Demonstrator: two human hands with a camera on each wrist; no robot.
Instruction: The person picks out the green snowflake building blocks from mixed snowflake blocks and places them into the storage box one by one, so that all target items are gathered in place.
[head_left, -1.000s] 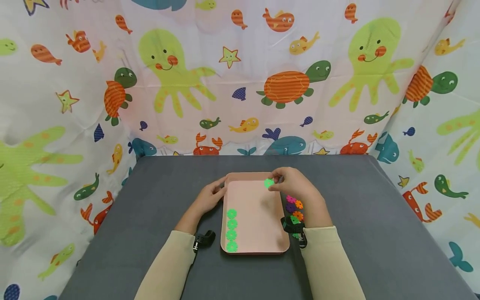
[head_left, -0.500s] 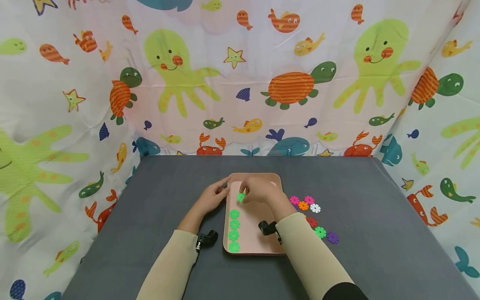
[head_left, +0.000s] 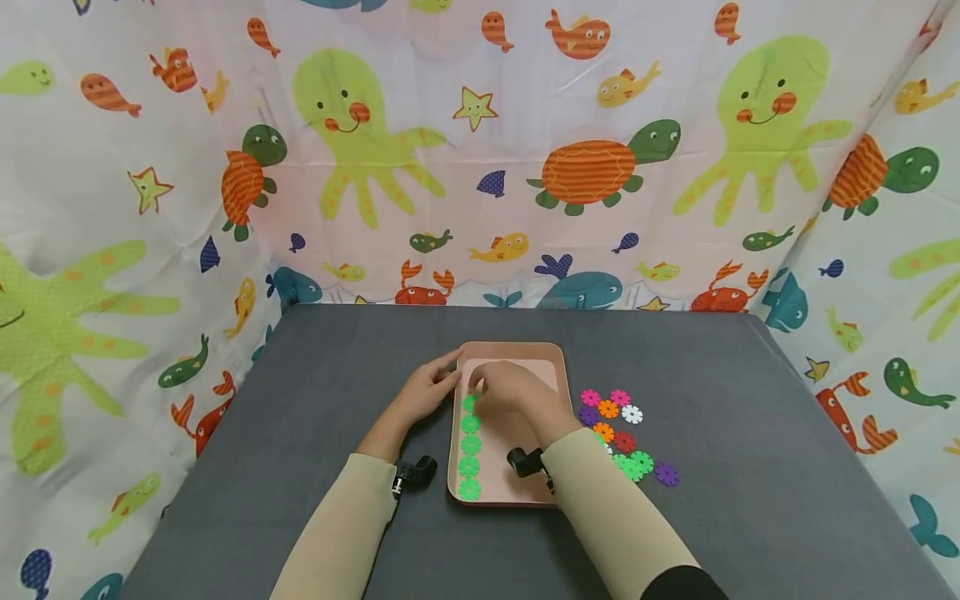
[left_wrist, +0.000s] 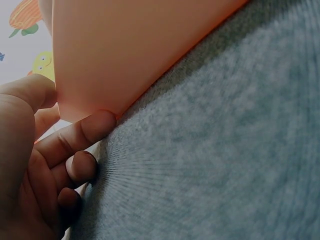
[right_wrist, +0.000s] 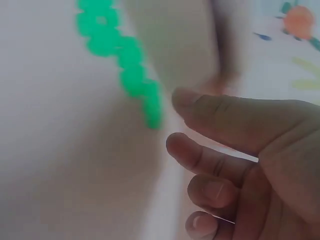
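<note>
A shallow pink tray [head_left: 513,350] lies on the grey table. Several green notched discs [head_left: 470,444] form a column along its left side, seen blurred as a green chain [right_wrist: 131,65] in the right wrist view. My right hand [head_left: 510,390] is over the tray by the far end of this column. Its thumb and index fingertips stand apart beside the last disc [right_wrist: 152,106], nothing between them. At the tray's far left corner my left hand [head_left: 429,390] holds the edge. In the left wrist view its thumb is at the rim and the index finger [left_wrist: 97,127] at the wall's base.
Right of the tray lies a loose group of notched discs: pink [head_left: 619,397], orange [head_left: 608,408], white [head_left: 632,414], red [head_left: 624,442], green [head_left: 641,462] and purple [head_left: 666,474]. A sea-animal print curtain [head_left: 480,167] surrounds the table [head_left: 337,358] at the back and sides.
My right hand carried a green disc from the tray's far right to its left side, set it at the column's far end and let go. The left hand stays at the corner.
</note>
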